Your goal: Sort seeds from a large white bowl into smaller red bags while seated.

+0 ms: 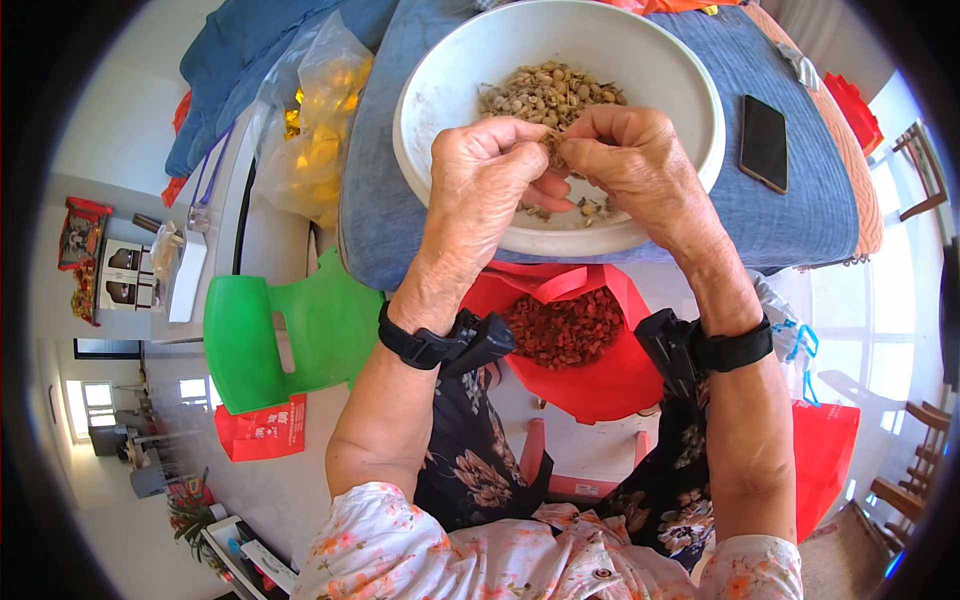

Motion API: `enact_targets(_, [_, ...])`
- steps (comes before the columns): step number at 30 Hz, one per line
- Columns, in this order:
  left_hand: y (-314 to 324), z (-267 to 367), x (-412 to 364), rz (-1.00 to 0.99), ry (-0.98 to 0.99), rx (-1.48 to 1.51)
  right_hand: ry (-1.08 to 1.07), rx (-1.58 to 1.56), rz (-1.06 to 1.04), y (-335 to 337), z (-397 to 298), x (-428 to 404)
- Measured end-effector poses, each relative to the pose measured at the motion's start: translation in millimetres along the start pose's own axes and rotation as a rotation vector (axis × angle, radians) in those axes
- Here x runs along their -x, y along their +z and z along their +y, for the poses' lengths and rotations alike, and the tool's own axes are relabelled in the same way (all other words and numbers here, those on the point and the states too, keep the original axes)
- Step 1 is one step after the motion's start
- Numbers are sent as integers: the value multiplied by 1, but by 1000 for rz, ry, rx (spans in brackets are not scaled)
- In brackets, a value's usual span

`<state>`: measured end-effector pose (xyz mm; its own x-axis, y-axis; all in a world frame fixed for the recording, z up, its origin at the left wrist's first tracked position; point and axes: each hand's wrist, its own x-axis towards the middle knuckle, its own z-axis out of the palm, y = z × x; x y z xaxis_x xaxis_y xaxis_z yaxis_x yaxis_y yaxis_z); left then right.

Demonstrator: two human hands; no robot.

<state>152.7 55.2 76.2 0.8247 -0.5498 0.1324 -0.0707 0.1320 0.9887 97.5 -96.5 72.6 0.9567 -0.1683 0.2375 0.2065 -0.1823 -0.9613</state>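
A large white plastic basin (427, 97) holds a heap of tan dried pods (551, 94). Over its near half, my left hand (480, 169) and my right hand (637, 165) meet fingertip to fingertip. Both pinch one small dried pod (553, 146), partly hidden by the thumbs and fingers. Loose pods and bits (592, 210) lie below my hands on the basin's floor. Beneath the basin's near edge, between my knees, an open red bag (622, 382) contains many small dark reddish pieces (566, 330).
The basin stands on a blue cloth-covered table (810, 142). A smartphone (763, 142) lies right of it. To the left are a clear plastic bag (307, 165) with yellow contents and a green plastic chair (300, 322). Red bags (262, 431) stand on the floor.
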Motion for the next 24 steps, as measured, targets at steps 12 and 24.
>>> enact_targets(12, [-2,3,3,-2,0,13,96,-80,-104,-5,3,-2])
enact_targets(24, [9,32,35,-423,305,-571,117,-480,133,-5,8,-2])
